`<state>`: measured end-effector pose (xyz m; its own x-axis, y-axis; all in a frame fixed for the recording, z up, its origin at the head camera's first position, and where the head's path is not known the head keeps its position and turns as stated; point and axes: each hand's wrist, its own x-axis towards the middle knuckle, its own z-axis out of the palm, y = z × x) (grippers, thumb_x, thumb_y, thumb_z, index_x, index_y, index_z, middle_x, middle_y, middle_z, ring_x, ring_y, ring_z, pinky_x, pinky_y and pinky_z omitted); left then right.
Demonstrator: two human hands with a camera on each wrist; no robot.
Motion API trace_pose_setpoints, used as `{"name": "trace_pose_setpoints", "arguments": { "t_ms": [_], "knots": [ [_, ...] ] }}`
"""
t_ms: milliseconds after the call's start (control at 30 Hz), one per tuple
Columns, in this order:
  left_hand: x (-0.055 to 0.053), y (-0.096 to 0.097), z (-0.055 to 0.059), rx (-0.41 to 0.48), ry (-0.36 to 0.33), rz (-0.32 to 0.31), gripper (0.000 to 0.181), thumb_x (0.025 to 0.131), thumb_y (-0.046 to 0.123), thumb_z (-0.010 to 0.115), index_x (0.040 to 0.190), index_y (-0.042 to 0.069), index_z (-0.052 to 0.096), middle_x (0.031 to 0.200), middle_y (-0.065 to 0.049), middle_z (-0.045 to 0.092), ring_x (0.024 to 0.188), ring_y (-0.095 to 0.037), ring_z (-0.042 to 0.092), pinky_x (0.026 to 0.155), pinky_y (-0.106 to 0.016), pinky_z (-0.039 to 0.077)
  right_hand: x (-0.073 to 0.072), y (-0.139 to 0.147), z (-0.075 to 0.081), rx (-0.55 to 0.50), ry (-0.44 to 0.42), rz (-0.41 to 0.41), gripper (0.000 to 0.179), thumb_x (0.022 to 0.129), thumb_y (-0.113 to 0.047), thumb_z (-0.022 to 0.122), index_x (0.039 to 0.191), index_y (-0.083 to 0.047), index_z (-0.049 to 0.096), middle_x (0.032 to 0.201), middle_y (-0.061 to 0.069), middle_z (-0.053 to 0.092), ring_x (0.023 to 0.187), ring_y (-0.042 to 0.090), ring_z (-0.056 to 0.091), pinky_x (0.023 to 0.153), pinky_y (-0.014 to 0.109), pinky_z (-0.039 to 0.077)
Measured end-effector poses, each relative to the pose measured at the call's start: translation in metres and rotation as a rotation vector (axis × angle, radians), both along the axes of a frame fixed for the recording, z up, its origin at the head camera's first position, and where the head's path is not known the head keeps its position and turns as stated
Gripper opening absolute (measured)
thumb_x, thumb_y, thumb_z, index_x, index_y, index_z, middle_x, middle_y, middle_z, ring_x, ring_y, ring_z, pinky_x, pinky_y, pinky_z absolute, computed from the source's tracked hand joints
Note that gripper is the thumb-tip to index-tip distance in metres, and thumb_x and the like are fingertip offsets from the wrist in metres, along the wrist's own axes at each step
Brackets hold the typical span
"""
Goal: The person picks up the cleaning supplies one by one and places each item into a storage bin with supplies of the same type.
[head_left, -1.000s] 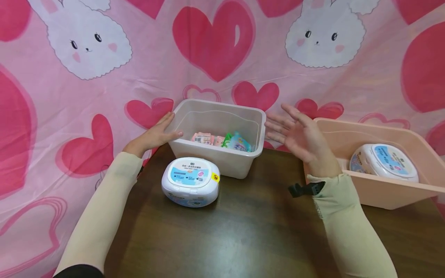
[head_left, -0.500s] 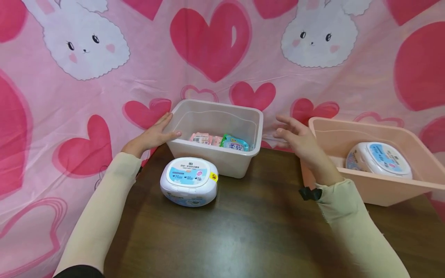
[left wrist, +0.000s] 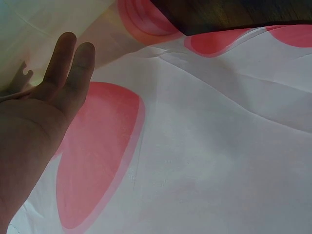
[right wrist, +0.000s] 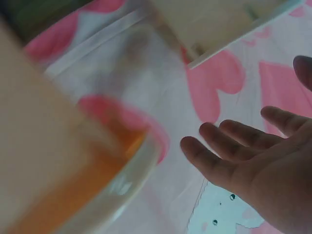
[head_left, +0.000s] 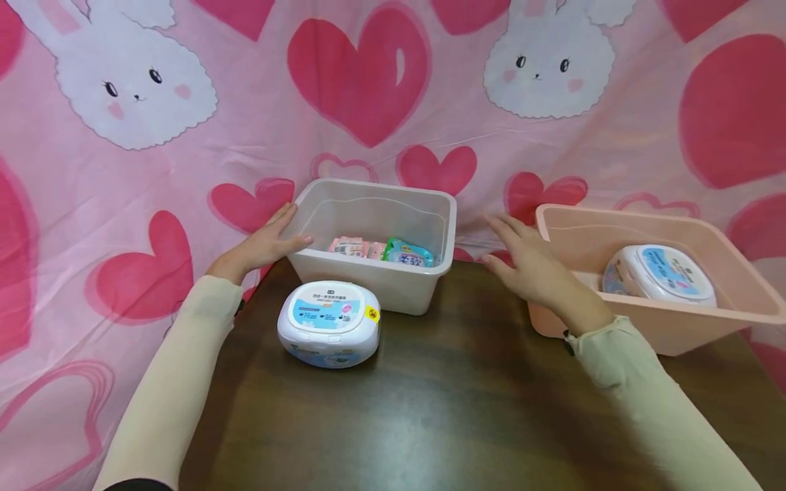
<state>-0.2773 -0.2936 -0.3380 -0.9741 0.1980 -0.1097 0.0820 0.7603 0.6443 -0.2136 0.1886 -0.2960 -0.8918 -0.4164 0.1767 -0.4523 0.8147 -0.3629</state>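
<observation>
My left hand [head_left: 260,244] rests on the left end of a pale grey plastic bin [head_left: 362,276], thumb over the front corner of its rim. In the left wrist view the fingers [left wrist: 80,73] are straight along the bin's wall. Inside the bin lie pink packets [head_left: 350,247] and a green and blue packet [head_left: 408,254]. My right hand [head_left: 534,266] hovers between the two bins, fingers spread, holding nothing. It is nearest the left end of a peach bin [head_left: 663,326]; in the right wrist view its fingers [right wrist: 229,146] are apart from both bins.
A white lidded tub [head_left: 328,326] with a blue label stands on the dark wooden table [head_left: 430,402], in front of the grey bin. A similar white tub [head_left: 666,273] sits in the peach bin. Heart-patterned cloth [head_left: 362,82] hangs close behind both bins.
My right hand has turned from palm showing to back showing and moved away from the grey bin towards the peach one. The green and blue packet has settled flat. The left hand stays put.
</observation>
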Motion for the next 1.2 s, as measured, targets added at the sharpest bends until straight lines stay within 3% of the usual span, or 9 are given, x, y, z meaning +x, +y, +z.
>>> {"name": "trace_pose_setpoints", "arguments": {
  "t_ms": [267,467,733,867,933,1000,1100,1167,1200],
  "knots": [
    [0.003,-0.003,0.001,0.015,-0.004,0.010,0.108,0.086,0.065,0.067,0.163,0.031,-0.002,0.169,-0.004,-0.006,0.151,-0.039,0.003,0.109,-0.075,0.021,0.001,0.038,-0.003,0.222,-0.017,-0.078,0.089,0.098,-0.049,0.060,0.164,-0.015,0.010,0.165,0.026,0.004,0.146,0.053,0.011,0.110,0.075,0.014],
    [0.005,-0.008,0.002,-0.001,0.000,0.007,0.108,0.088,0.065,0.066,0.163,0.030,-0.003,0.169,-0.006,-0.005,0.151,-0.040,0.003,0.108,-0.075,0.021,0.004,0.075,-0.004,0.199,-0.044,-0.131,0.096,0.097,-0.057,0.056,0.164,-0.017,0.001,0.165,0.027,0.000,0.146,0.054,0.009,0.108,0.077,0.014],
    [0.008,-0.014,0.000,0.010,0.000,0.008,0.108,0.087,0.064,0.067,0.163,0.034,-0.004,0.169,-0.005,-0.005,0.151,-0.040,0.004,0.107,-0.075,0.022,0.007,0.131,-0.009,0.213,-0.008,-0.216,0.092,0.100,-0.056,0.055,0.163,-0.010,0.007,0.161,0.035,-0.004,0.130,0.072,0.020,0.095,0.082,0.023],
    [0.010,-0.016,0.001,0.008,0.002,0.004,0.107,0.088,0.064,0.066,0.163,0.034,-0.004,0.169,-0.005,-0.004,0.151,-0.040,0.005,0.108,-0.075,0.023,0.013,0.162,-0.014,0.240,0.093,-0.231,0.090,0.101,-0.052,0.054,0.162,-0.004,0.007,0.154,0.045,0.007,0.113,0.074,0.038,0.086,0.079,0.034],
    [0.011,-0.016,0.002,0.006,0.002,0.006,0.107,0.087,0.064,0.066,0.163,0.034,-0.004,0.169,-0.006,-0.004,0.151,-0.040,0.005,0.107,-0.075,0.024,0.010,0.179,-0.021,0.218,0.325,-0.149,0.087,0.100,-0.057,0.052,0.155,0.005,0.026,0.140,0.049,0.032,0.096,0.067,0.051,0.076,0.073,0.042],
    [0.012,-0.016,0.003,0.008,0.003,0.009,0.107,0.087,0.064,0.067,0.163,0.034,-0.004,0.169,-0.006,-0.004,0.151,-0.040,0.006,0.107,-0.075,0.025,0.014,0.194,-0.022,0.223,0.391,-0.170,0.089,0.098,-0.059,0.054,0.149,0.010,0.029,0.132,0.050,0.036,0.081,0.064,0.052,0.066,0.073,0.044],
    [0.013,-0.017,0.003,0.009,0.001,0.012,0.107,0.087,0.063,0.067,0.162,0.034,-0.004,0.169,-0.005,-0.004,0.151,-0.040,0.006,0.107,-0.075,0.025,0.016,0.216,-0.020,0.196,0.305,-0.259,0.098,0.097,-0.062,0.053,0.154,0.009,0.018,0.147,0.048,0.018,0.108,0.068,0.047,0.083,0.077,0.040],
    [0.014,-0.017,0.004,0.009,-0.001,0.015,0.107,0.087,0.063,0.067,0.162,0.035,-0.004,0.169,-0.005,-0.005,0.151,-0.040,0.005,0.107,-0.075,0.025,0.024,0.229,-0.015,0.226,0.088,-0.407,0.107,0.098,-0.059,0.055,0.157,0.005,-0.007,0.157,0.038,-0.014,0.132,0.070,0.019,0.100,0.080,0.022],
    [0.014,-0.017,0.004,0.007,-0.002,0.016,0.107,0.087,0.063,0.067,0.162,0.035,-0.004,0.169,-0.005,-0.005,0.151,-0.039,0.005,0.107,-0.075,0.025,0.025,0.236,-0.016,0.226,0.072,-0.431,0.109,0.098,-0.060,0.053,0.155,0.007,-0.011,0.156,0.035,-0.020,0.136,0.068,0.009,0.106,0.077,0.015]
  ]
}}
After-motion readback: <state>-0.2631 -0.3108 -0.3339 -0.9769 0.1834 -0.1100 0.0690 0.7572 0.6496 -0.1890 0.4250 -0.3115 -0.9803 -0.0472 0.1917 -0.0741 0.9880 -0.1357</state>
